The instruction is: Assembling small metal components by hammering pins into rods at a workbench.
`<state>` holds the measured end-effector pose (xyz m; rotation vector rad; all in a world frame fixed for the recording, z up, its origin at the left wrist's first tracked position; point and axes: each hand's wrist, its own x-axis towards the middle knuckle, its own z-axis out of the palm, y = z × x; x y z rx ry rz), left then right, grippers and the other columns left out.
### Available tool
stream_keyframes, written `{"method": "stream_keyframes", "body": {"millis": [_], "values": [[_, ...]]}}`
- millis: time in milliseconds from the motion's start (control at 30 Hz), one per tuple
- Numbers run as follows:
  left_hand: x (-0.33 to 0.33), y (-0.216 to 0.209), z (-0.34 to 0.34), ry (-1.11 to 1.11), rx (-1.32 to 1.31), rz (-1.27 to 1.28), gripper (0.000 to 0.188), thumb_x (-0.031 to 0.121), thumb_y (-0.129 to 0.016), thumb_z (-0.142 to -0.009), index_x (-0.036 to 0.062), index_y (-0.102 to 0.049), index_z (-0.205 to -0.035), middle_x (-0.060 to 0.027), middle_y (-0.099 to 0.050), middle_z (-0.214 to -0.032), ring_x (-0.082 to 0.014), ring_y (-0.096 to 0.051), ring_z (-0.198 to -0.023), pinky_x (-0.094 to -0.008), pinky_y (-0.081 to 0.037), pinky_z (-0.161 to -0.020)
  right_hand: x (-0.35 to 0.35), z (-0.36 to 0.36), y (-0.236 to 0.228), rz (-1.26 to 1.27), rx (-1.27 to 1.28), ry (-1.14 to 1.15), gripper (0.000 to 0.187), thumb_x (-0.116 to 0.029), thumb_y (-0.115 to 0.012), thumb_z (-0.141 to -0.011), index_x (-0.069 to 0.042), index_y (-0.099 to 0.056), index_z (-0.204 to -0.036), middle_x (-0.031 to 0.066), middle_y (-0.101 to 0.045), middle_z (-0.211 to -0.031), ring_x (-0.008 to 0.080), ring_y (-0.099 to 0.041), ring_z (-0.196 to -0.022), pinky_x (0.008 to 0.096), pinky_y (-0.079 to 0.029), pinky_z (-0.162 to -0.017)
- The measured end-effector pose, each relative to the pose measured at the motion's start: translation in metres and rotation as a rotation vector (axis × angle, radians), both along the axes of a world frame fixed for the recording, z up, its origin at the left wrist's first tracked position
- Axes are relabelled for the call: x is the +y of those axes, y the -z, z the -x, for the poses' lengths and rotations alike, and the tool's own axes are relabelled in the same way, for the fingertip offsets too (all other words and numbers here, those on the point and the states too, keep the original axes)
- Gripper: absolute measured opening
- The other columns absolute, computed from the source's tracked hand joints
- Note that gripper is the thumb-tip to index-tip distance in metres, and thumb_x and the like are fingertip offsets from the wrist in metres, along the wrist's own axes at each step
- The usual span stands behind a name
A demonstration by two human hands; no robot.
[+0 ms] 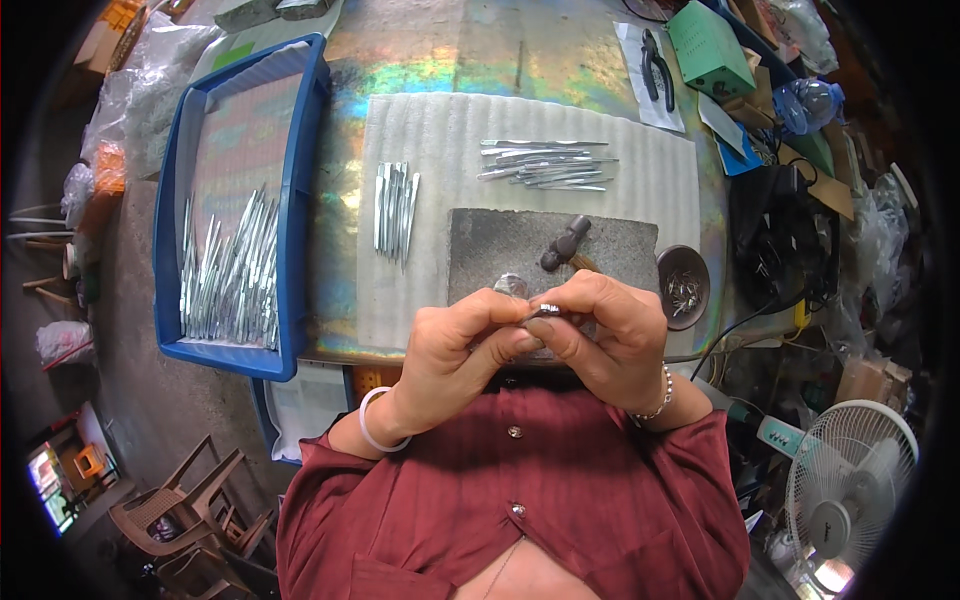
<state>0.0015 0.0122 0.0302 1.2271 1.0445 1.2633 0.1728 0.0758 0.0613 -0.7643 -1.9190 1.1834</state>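
My left hand (465,335) and my right hand (610,320) meet over the table's near edge, both closed in a pinch. Between their fingertips is a small shiny metal piece (547,310), mostly covered, so its full shape cannot be made out. Just beyond the fingers lies a dark grey slab (480,245) with a hammer (567,243) on it, its handle partly behind my right hand. A small shiny round thing (511,284) shows past my left fingers. To the right of the slab is a bowl (700,270) of small metal pins (684,292).
White foam (650,165) under the slab bears two bunches of slim metal strips (395,212). A blue tray (312,130) at left holds many more strips (235,280). Black pliers (656,72), a green box (710,50) and a bottle (808,105) are far right; a fan (850,490) stands near right.
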Motion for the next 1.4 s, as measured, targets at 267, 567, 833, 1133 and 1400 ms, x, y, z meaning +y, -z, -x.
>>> {"method": "stream_keyframes", "body": {"millis": [267, 567, 833, 1133, 1400], "values": [[0.003, -0.008, 0.002, 0.07, 0.096, 0.041, 0.011, 0.002, -0.067, -0.085, -0.0003, -0.061, -0.094, -0.0068, -0.068, -0.078, -0.0087, -0.063, -0.069, -0.0235, -0.051, -0.061, -0.004, -0.002, 0.005, 0.094, 0.014, -0.025, 0.008, 0.0, -0.067, -0.083, 0.003, -0.062, -0.089, 0.0077, -0.065, -0.072, 0.0068, -0.058, -0.052, 0.0186, -0.044, -0.047], [0.014, 0.001, 0.001, 0.132, -0.062, 0.232, 0.014, 0.009, -0.064, -0.089, -0.0017, -0.058, -0.084, -0.001, -0.058, -0.062, -0.0017, -0.05, -0.057, -0.0208, -0.04, -0.048, 0.011, -0.005, 0.014, 0.826, 0.164, -0.066, 0.013, -0.008, -0.061, -0.091, -0.001, -0.054, -0.083, 0.0018, -0.058, -0.064, 0.0026, -0.05, -0.047, 0.0162, -0.037, -0.04], [0.032, -0.007, 0.005, 0.32, -0.224, 0.559, 0.015, 0.015, -0.062, -0.092, 0.0014, -0.056, -0.093, 0.0007, -0.058, -0.068, -0.0044, -0.056, -0.052, -0.0169, -0.043, -0.045, 0.02, -0.003, 0.028, 1.087, 0.335, 0.016, 0.019, -0.016, -0.065, -0.089, -0.006, -0.057, -0.075, 0.0, -0.055, -0.06, 0.0037, -0.045, -0.041, 0.0159, -0.034, -0.037], [0.042, -0.014, 0.001, 0.369, -0.221, 0.656, 0.021, 0.022, -0.063, -0.091, 0.0035, -0.054, -0.087, -0.0014, -0.058, -0.058, -0.0068, -0.055, -0.044, -0.0174, -0.042, -0.039, 0.014, -0.008, 0.038, 1.132, 0.426, 0.071, 0.017, -0.015, -0.063, -0.089, -0.006, -0.058, -0.076, -0.0008, -0.054, -0.061, 0.0024, -0.044, -0.041, 0.015, -0.035, -0.036], [0.047, -0.014, -0.003, 0.448, -0.204, 0.652, 0.024, 0.024, -0.065, -0.091, 0.0047, -0.053, -0.084, -0.0007, -0.058, -0.056, -0.0067, -0.055, -0.043, -0.0168, -0.042, -0.039, 0.005, -0.013, 0.037, 1.067, 0.477, 0.119, 0.015, -0.014, -0.062, -0.09, -0.006, -0.057, -0.079, -0.001, -0.053, -0.063, 0.0016, -0.042, -0.043, 0.0148, -0.034, -0.036]]}}
